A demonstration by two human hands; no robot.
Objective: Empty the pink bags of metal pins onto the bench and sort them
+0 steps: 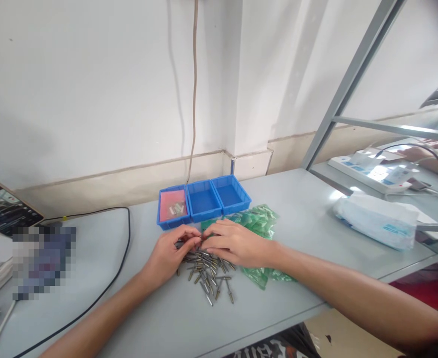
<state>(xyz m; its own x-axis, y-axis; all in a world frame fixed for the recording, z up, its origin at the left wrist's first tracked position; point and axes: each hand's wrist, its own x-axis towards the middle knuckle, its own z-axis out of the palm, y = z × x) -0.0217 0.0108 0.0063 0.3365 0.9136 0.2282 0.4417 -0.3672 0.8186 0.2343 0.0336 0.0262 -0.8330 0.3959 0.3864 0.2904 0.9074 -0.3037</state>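
Note:
My left hand is closed, its thumb and forefinger pinched together above a loose pile of small metal pins. The pins are slim and silvery, several with brass-coloured parts. From the right, my right hand reaches over the same pile with its fingers bent, and its fingertips meet those of my left hand. Whatever lies between the fingertips is hidden or too small to name. Crumpled green plastic bags lie behind and beneath my right hand and forearm.
Three joined blue trays stand behind the hands; the left one holds a pink sheet with small pieces in a bag. A phone and black cable are at left. A white-blue soft pack lies right, near a metal frame.

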